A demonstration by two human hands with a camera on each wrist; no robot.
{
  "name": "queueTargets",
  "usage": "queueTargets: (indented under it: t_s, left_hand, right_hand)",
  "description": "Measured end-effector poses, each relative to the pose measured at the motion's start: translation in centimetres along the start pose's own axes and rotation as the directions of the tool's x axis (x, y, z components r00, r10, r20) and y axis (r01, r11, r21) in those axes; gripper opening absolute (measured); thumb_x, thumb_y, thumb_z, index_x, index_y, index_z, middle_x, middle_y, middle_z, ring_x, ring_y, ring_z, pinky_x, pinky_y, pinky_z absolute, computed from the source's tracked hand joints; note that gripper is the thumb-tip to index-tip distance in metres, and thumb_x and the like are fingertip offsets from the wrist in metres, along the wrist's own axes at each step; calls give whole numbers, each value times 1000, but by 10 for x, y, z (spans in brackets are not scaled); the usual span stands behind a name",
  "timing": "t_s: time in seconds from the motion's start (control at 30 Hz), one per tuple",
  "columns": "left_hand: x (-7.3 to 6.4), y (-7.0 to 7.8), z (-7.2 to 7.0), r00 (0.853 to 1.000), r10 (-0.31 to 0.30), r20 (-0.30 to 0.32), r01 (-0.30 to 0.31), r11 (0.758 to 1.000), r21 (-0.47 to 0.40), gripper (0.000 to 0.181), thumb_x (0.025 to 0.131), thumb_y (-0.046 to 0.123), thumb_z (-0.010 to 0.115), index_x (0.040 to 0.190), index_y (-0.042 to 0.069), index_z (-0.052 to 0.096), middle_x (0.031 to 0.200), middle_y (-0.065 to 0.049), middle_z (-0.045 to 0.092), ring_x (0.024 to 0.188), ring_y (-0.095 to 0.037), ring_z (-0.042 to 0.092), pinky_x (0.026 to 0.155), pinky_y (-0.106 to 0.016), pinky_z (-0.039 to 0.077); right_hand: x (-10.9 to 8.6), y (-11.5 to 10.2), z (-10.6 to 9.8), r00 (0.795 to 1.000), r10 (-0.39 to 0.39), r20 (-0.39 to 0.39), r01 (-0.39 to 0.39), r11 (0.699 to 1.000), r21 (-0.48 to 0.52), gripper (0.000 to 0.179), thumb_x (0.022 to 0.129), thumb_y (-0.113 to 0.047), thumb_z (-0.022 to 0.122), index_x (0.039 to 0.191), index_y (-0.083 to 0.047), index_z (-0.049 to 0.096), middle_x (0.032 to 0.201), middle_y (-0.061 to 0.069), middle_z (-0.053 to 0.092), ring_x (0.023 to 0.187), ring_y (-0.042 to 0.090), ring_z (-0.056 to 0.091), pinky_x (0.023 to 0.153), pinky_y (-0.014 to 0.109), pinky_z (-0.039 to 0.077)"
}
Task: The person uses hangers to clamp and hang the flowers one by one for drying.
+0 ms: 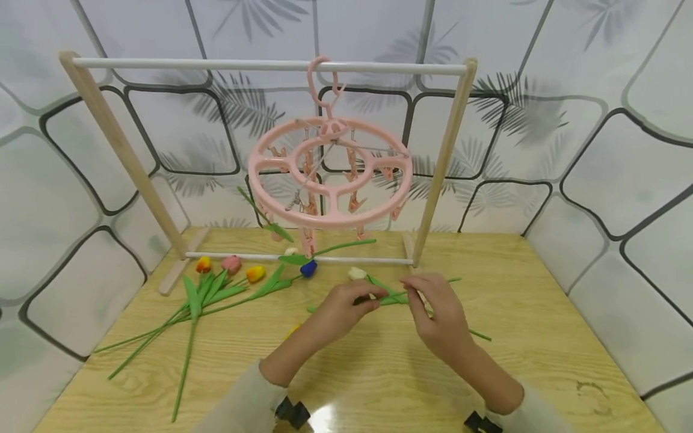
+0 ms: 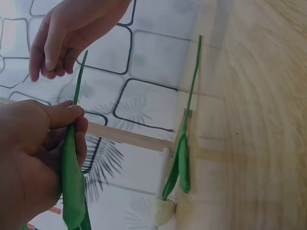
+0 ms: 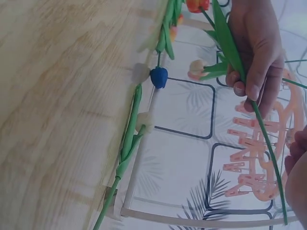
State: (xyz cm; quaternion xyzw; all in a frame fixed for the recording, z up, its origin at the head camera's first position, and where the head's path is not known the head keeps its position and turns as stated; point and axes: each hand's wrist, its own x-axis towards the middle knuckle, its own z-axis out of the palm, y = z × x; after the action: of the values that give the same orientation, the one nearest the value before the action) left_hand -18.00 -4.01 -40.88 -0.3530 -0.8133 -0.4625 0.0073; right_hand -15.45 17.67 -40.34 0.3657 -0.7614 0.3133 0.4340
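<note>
My left hand pinches the green stem of an orange-red tulip between thumb and fingers, just past its long leaf. The bloom mostly hides behind the left forearm in the head view. My right hand hovers beside the stem's free end, fingers loosely bent and apart from it in the left wrist view. Beneath the hands a white tulip lies on the wooden table. Ahead, a pink round clip hanger hangs from a rack's white rod.
Two tulips with green stems hang among the hanger's clips. At the left lie several tulips, among them a pink one, a yellow one and a blue one. Wooden posts hold up the rack.
</note>
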Motion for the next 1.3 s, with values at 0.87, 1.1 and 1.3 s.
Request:
queueTargets:
  t_s: [0.87, 1.1, 1.3]
  left_hand:
    - [10, 42, -20, 986, -151, -72, 109, 908, -405, 28, 99, 24, 66, 127, 20, 68, 115, -1, 68, 111, -18, 62, 90, -35, 57]
    - [10, 37, -15, 987, -140, -79, 89, 886, -455, 35, 99, 21, 65, 132, 10, 63, 125, -5, 63, 114, -20, 58, 88, -39, 56]
    - [10, 35, -10, 990, -137, -40, 97, 849, -519, 40, 101, 20, 63, 137, 5, 57, 133, -5, 57, 117, -22, 57, 91, -36, 57]
  right_hand:
    - [3, -26, 19, 878, 446, 174, -461, 688, 561, 37, 94, 11, 61, 130, 3, 57, 118, 1, 63, 109, 12, 62, 85, 25, 57]
    - [8, -33, 22, 859, 479, 179, -491, 673, 554, 37, 94, 8, 63, 130, 2, 57, 117, 2, 62, 108, 12, 61, 90, 23, 54]
    - [7, -34, 23, 837, 522, 163, -519, 664, 538, 32, 94, 9, 64, 125, 6, 58, 114, 2, 63, 104, 12, 63, 90, 22, 55]
